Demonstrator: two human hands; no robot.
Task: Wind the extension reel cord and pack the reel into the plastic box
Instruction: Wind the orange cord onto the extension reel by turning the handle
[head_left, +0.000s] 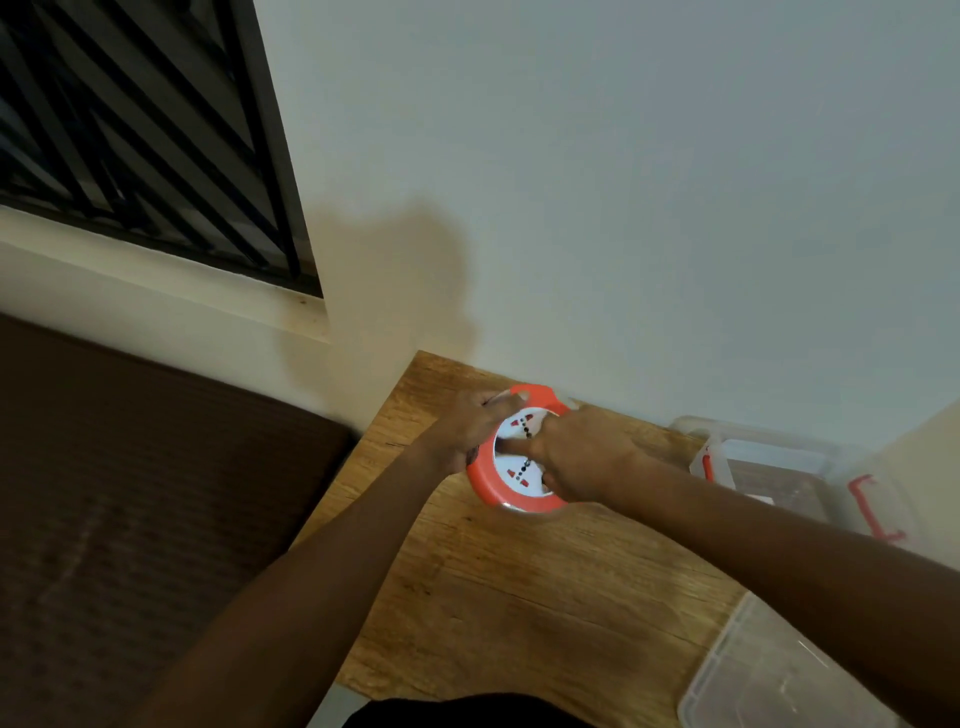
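Left hand (470, 423) grips the reel (511, 475); right hand (576, 454) presses its white middle, winding, I think; next, the box (852, 470) on the right.

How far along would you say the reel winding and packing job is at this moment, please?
No loose cord shows on the wooden table, so winding looks well advanced or done. In hand: the left hand grips the orange reel at its rim while the right hand presses its white face. Left: the reel is not yet in the clear plastic box, which stands open; its lid lies apart.
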